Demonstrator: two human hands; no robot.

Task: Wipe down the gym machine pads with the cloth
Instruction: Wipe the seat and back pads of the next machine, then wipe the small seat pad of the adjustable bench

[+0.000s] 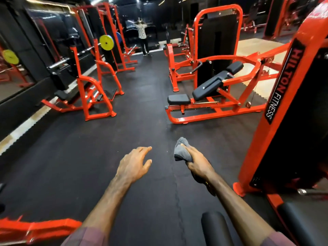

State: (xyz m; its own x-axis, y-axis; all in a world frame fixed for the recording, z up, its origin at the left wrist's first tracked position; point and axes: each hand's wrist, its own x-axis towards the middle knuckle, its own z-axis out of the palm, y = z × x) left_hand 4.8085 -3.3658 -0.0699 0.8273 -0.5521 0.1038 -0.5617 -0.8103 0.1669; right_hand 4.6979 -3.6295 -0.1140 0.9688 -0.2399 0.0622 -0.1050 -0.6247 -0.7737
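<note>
Both arms reach forward over the dark rubber floor (88, 157), held out in the air and touching no machine. The right hand (197, 161) grips a bunched grey cloth (182, 150), its fingers curled round the wad so the fabric bulges out past the knuckles on the side toward the other hand. The left hand (134, 163) is just beside it, a little apart, palm down with the fingers loosely spread and holding nothing. Close below the right forearm sits a black roller pad (215, 226), and right of that arm rises the red frame of a weight machine (276, 110) with lettering down its upright. Well ahead of the right hand stands a red seated machine with a black seat pad (179, 99) and a tilted black back pad (208, 87). Ahead of the left hand and off to its side, red racks (92, 82) carry a bar with a yellow plate (106, 42). Far beyond both hands, a person (142, 36) stands with arms raised.
</note>
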